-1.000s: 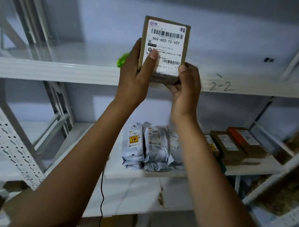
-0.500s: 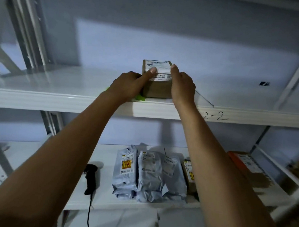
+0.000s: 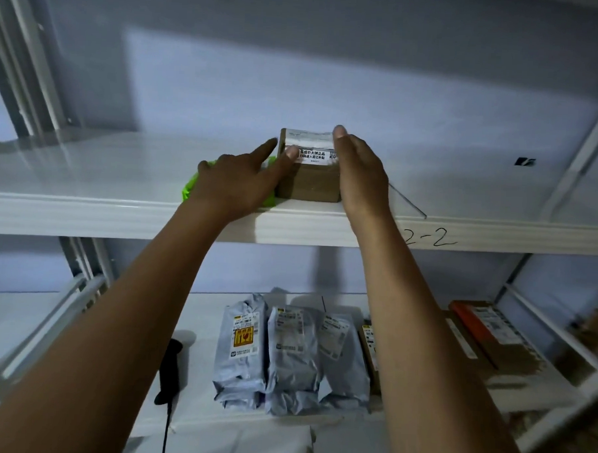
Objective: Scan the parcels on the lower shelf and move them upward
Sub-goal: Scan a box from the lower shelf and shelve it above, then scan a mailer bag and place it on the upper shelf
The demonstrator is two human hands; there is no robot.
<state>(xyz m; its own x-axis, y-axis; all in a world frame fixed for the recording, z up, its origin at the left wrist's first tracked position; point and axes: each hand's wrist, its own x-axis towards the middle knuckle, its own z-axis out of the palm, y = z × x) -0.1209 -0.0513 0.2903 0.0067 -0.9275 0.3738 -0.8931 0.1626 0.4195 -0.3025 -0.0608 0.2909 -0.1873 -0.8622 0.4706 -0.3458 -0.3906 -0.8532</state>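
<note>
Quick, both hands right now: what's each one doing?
Left hand: open, fingers spread, fingertips against the cardboard box on the upper shelf.
Right hand: open, flat against the box's right side.

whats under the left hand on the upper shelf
A bright green item shows at the edges of the left hand, beside the cardboard box. The hand covers most of it, so what it is can't be told.

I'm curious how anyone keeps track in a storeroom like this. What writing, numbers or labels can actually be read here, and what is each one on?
"2-2": handwritten on the front edge of the upper shelf.
Cardboard box on the upper shelf: white label with Chinese print, too blurred to quote.
Grey mailer bags on the lower shelf: printed labels, one with a yellow and red sticker, all too small to read.
Brown boxes at right: labels unreadable.
</note>
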